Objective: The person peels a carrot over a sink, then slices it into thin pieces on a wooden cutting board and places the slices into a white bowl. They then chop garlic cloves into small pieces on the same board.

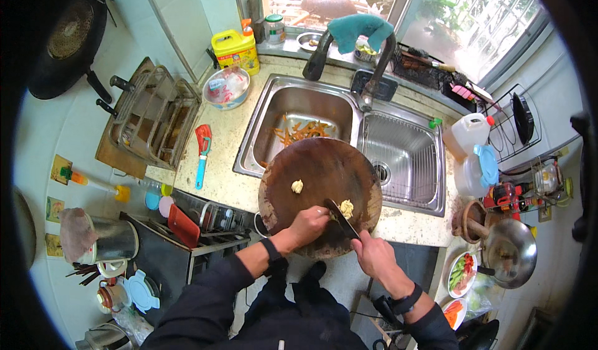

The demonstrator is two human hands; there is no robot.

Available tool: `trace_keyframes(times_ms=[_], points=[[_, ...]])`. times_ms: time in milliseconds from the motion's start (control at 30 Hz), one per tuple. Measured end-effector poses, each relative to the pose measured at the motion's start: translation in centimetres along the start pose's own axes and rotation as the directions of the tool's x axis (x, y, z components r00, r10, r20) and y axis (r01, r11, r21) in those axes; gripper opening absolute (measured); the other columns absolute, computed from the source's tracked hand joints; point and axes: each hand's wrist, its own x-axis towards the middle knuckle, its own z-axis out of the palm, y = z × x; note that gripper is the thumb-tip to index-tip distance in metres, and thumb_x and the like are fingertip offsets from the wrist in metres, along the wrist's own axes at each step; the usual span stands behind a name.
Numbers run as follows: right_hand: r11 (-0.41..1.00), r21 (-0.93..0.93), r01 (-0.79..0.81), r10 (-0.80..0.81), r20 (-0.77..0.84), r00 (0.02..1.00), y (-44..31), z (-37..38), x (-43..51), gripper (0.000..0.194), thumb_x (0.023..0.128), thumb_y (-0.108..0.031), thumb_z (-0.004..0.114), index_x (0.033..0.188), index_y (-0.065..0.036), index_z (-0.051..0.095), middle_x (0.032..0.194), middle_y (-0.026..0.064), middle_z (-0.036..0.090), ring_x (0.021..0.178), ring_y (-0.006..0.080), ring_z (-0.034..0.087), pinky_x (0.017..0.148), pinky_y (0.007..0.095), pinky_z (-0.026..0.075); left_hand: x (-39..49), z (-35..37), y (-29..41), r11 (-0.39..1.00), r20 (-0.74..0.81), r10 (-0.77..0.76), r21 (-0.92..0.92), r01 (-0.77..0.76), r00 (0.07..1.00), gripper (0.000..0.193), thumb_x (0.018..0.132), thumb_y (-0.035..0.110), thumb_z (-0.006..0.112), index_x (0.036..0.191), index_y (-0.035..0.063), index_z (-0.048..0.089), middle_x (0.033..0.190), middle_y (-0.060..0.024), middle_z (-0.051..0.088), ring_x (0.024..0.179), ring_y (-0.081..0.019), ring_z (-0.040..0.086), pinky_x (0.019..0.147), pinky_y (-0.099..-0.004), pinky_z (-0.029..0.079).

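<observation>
A round wooden chopping board (322, 177) lies over the near edge of the sink. My right hand (376, 256) grips the handle of a kitchen knife (343, 219), its blade slanting up and left above the board. My left hand (308, 226) rests at the board's near part, its fingertips by the blade; a small pale piece shows there, mostly hidden, and whether the fingers pinch it I cannot tell. Just right of the blade lies a small heap of pale yellow chopped food (346, 208). A similar pale lump (296, 186) sits on the board's left half.
Orange peelings (306, 131) lie in the left basin (299, 98); a wire rack (397, 149) stands in the right one. A peeler with a blue handle (201, 172) is on the counter at left. Plates of cut vegetables (462, 275) and a wok (509, 254) are at right.
</observation>
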Motion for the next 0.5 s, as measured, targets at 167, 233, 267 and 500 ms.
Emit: trace_keyframes(times_ms=[167, 233, 267, 500], points=[[0.999, 0.012, -0.034, 0.034, 0.041, 0.999, 0.4, 0.4, 0.3, 0.031, 0.100, -0.035, 0.049, 0.097, -0.004, 0.051, 0.076, 0.0269, 0.066, 0.076, 0.0489, 0.064, 0.067, 0.0578, 0.049, 1.0, -4.8, -3.4, 0.911, -0.219, -0.319, 0.196, 0.362, 0.922, 0.014, 0.078, 0.000, 0.068, 0.092, 0.0023, 0.065, 0.091, -0.0136, 0.064, 0.088, -0.0365, 0.063, 0.078, -0.0432, 0.053], [1.000, 0.006, -0.025, 0.025, 0.025, 0.999, 0.4, 0.5, 0.4, 0.032, 0.100, -0.035, 0.050, 0.096, -0.004, 0.052, 0.075, 0.0267, 0.066, 0.074, 0.0488, 0.064, 0.065, 0.0579, 0.050, 1.0, -4.8, -3.5, 0.959, -0.076, -0.196, 0.194, 0.207, 0.978, 0.020, 0.079, 0.000, 0.067, 0.099, 0.0023, 0.066, 0.096, -0.0138, 0.065, 0.088, -0.0341, 0.064, 0.076, -0.0406, 0.055], [1.000, 0.006, -0.022, 0.022, 0.024, 0.999, 0.3, 0.4, 0.4, 0.032, 0.100, -0.036, 0.049, 0.096, -0.004, 0.051, 0.075, 0.0265, 0.066, 0.074, 0.0488, 0.064, 0.065, 0.0577, 0.050, 0.9, -4.3, -3.0, 0.976, -0.002, -0.144, 0.167, 0.142, 0.990, 0.020, 0.079, 0.000, 0.067, 0.099, 0.0023, 0.067, 0.097, -0.0138, 0.065, 0.088, -0.0334, 0.064, 0.075, -0.0399, 0.055], [0.996, -0.048, 0.077, -0.077, 0.007, 0.997, -1.3, -0.3, 0.4, 0.030, 0.099, -0.037, 0.051, 0.096, -0.006, 0.052, 0.074, 0.0243, 0.067, 0.072, 0.0468, 0.065, 0.065, 0.0554, 0.052, -0.6, -1.4, 0.3, 0.998, 0.119, 0.007, 0.065, -0.015, 0.993, 0.015, 0.074, 0.003, 0.062, 0.088, 0.0000, 0.066, 0.096, -0.0128, 0.063, 0.087, -0.0297, 0.062, 0.076, -0.0368, 0.054]])
